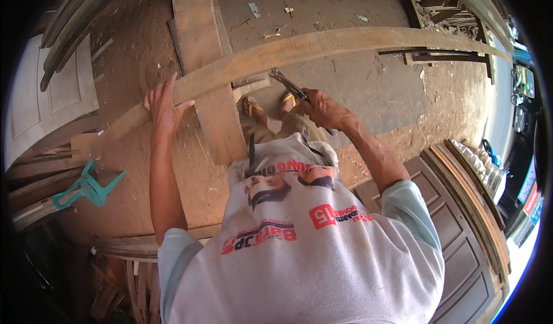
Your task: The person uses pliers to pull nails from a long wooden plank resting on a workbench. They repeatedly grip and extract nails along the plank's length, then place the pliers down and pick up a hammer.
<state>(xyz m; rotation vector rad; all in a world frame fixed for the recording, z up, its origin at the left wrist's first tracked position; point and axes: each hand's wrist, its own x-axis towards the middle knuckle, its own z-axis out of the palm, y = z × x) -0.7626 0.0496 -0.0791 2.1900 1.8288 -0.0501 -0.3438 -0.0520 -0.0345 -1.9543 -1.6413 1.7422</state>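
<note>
White shirt (pixel 299 249); right hand (pixel 325 109) grips pliers (pixel 291 86), left hand (pixel 164 108) steadies plank (pixel 299 50).

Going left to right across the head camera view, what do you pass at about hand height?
White panelled door → teal plastic stool → left hand flat on the long plank → sandalled feet → right hand gripping pliers → brown panelled door.

I stand in a woodworking yard: sawdust and wood scraps litter the bare concrete floor (pixel 368 87), a long rough curved plank (pixel 322 44) lies across a thick timber beam (pixel 201 47), and panelled wooden doors (pixel 455 249) lean stacked at the sides.
</note>
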